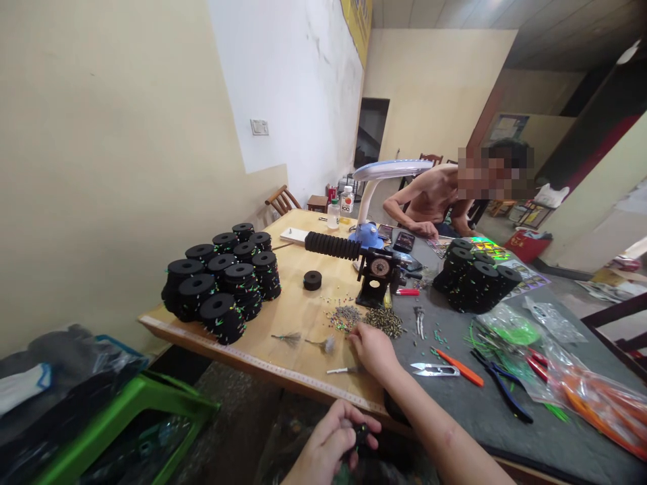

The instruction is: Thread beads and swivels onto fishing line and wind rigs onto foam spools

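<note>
Below the table's front edge, my left hand (328,441) is closed around a small black piece with green and yellow specks (360,436); the fingers cover much of it. My right hand (374,349) rests at the near side of the bead piles, thumb and fingertips pressed together. Whatever those fingertips hold, if anything, is too small to tell. Just beyond them lie grey beads (346,316) and dark brass-coloured beads (383,322). Left of this hand are two small bundles of fine strands, one a pale tuft (326,344), and a thin white stick (337,370).
Stacked black foam spools (218,306) stand at the left, more (475,276) at the right. A black clamp stand (377,276) holds a ribbed rod behind the beads. Thread snips (435,370), an orange-handled tool (461,368) and pliers (503,387) lie right. Another person (429,199) sits across.
</note>
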The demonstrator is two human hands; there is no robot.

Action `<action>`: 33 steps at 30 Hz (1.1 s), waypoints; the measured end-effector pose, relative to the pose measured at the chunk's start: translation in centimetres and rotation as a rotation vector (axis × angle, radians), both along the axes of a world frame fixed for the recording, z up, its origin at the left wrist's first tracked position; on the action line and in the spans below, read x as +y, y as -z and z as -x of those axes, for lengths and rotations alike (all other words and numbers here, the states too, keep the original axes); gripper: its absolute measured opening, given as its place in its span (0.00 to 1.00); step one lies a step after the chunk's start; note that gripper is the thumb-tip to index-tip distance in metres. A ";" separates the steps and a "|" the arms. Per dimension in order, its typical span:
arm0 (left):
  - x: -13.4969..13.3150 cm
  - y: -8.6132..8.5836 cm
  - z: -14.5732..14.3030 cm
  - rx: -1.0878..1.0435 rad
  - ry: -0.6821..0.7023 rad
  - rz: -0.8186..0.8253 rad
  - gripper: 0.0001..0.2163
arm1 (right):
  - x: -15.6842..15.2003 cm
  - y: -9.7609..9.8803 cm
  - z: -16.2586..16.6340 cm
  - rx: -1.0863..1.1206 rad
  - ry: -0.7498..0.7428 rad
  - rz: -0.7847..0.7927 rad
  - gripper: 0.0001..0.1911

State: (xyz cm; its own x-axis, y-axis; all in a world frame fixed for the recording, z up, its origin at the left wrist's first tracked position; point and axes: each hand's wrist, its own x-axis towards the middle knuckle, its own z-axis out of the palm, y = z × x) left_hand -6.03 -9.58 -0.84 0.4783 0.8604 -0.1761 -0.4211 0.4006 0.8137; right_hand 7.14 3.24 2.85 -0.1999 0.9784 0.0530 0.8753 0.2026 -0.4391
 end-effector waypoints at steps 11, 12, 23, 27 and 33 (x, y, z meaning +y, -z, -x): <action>0.1 -0.2 -0.3 0.176 -0.110 -0.158 0.07 | -10.7 -1.3 -4.1 0.711 -0.083 0.289 0.15; 0.0 -0.3 -0.4 0.193 -0.113 -0.180 0.07 | -11.4 -1.2 -4.0 0.759 -0.089 0.305 0.16; -1.1 -0.9 -0.9 0.288 -0.118 -0.381 0.10 | -13.1 -0.2 -3.3 0.891 -0.088 0.225 0.17; -1.1 -1.1 -1.2 0.269 -0.120 -0.392 0.09 | -13.4 0.1 -3.4 0.810 -0.097 0.162 0.15; -1.3 -1.6 -1.5 0.252 -0.116 -0.394 0.08 | -13.7 0.0 -3.5 0.717 -0.103 0.076 0.13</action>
State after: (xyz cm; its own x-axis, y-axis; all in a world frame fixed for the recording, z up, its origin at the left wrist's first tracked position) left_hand -4.54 -10.84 0.75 0.3594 0.9301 0.0762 -0.2147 0.0030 0.9767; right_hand 10.62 -10.47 2.81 -0.2325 0.9628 0.1379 0.3450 0.2142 -0.9138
